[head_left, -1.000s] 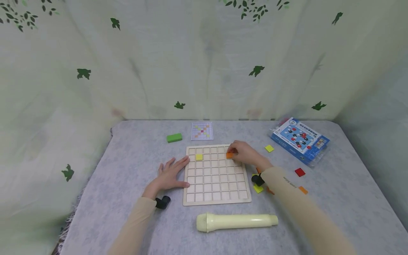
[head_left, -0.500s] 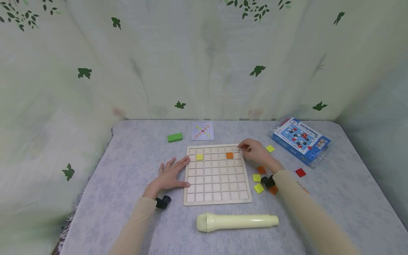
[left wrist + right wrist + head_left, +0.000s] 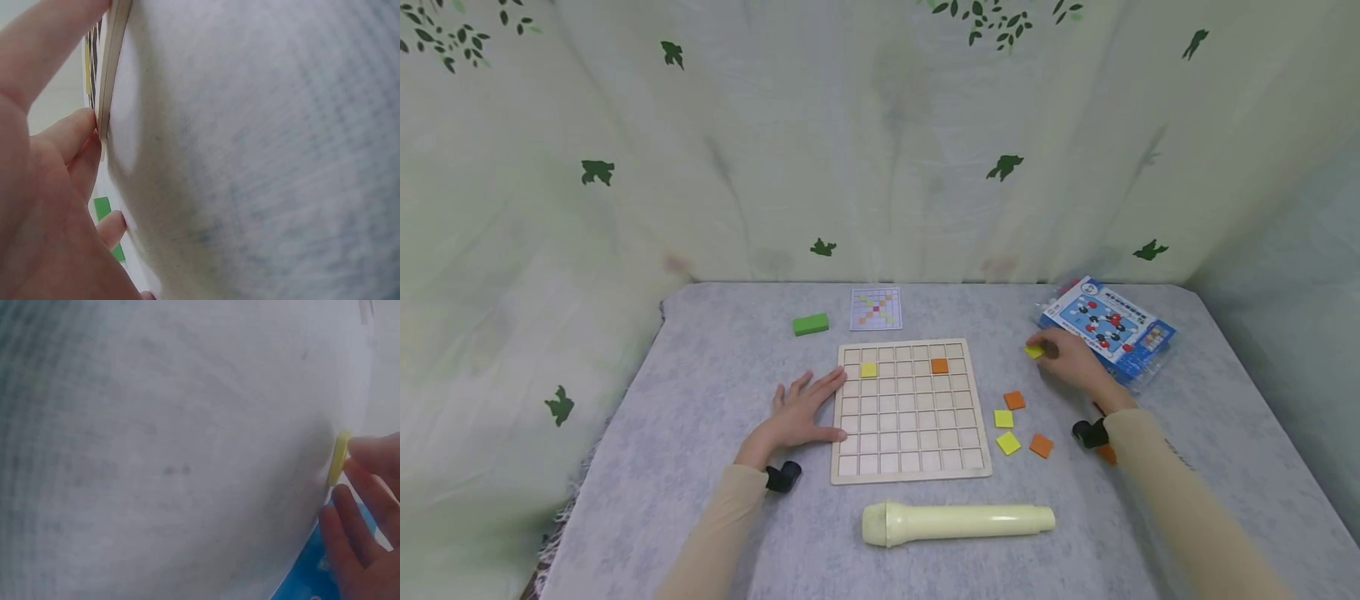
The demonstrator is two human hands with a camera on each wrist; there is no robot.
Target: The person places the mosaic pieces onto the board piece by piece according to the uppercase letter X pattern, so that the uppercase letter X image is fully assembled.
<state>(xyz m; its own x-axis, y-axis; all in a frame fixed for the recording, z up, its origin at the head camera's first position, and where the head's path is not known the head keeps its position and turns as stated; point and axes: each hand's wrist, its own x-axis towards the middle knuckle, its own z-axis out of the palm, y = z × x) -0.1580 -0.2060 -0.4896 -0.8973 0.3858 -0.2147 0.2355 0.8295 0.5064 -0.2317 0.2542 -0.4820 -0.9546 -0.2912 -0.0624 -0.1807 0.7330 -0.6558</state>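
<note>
Two coloured squares sit in the wooden grid board [image 3: 910,408] so far, a yellow tile [image 3: 868,370] and an orange tile [image 3: 939,366], both in its second row; every other cell is bare. The right hand [image 3: 1071,360] is off the board to its right, its fingers [image 3: 369,450] touching a loose yellow square [image 3: 1033,351] lying on the table [image 3: 700,367] just beside the blue box [image 3: 1108,327]; whether they pinch it yet I cannot tell. The left hand [image 3: 805,408] lies flat, fingers relaxed against the board's left edge. Four more squares [image 3: 1020,422] wait nearby, so most of the filling looks undone.
</note>
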